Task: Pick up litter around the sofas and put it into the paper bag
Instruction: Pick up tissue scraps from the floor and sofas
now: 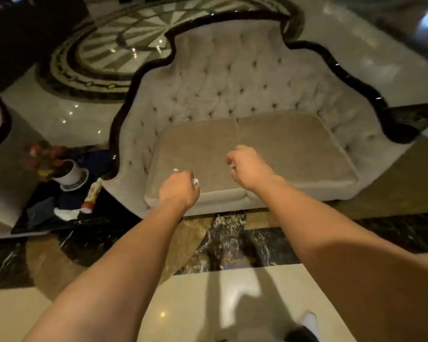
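Both fists are curled shut over small white scraps: the left hand [179, 187] shows paper bits [195, 181] poking out by its knuckles, the right hand [248, 167] a smaller white scrap [232, 166]. They hang above the front edge of the tufted sofa [232, 95], whose seat looks clean. No paper bag is in view, so bagging remains. More apparent litter, a wrapper [93, 193] and a white tissue [66, 213], lies on the dark side table [47, 224] beside a potted plant [57, 166].
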A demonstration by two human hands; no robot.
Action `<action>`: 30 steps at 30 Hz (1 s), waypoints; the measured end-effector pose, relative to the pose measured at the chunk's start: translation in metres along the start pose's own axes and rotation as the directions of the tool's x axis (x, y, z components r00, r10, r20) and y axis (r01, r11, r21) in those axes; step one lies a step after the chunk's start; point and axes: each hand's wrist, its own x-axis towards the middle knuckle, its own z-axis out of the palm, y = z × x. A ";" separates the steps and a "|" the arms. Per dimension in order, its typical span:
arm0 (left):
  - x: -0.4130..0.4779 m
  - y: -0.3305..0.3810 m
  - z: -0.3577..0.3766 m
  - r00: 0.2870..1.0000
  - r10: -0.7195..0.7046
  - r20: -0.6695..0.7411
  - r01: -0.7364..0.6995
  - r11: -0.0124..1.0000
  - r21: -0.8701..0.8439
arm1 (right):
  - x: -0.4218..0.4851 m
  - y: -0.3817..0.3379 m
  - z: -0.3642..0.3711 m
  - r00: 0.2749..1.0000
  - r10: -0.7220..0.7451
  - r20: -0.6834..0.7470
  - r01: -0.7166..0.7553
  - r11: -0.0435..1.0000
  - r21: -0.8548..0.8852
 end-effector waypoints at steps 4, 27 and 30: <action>0.039 0.201 0.023 0.975 0.224 0.018 -0.222 0.974 -0.050 | -0.059 0.163 -0.079 0.973 0.188 -0.138 -0.194 0.980 -0.033; 0.124 1.004 0.170 0.444 0.886 0.134 -0.868 0.462 -0.180 | -0.221 0.816 -0.368 0.449 0.827 -0.339 -0.882 0.471 -0.022; 0.194 1.082 0.178 0.505 0.859 0.082 -0.843 0.511 -0.167 | -0.175 0.883 -0.409 0.473 0.806 -0.357 -0.862 0.507 0.003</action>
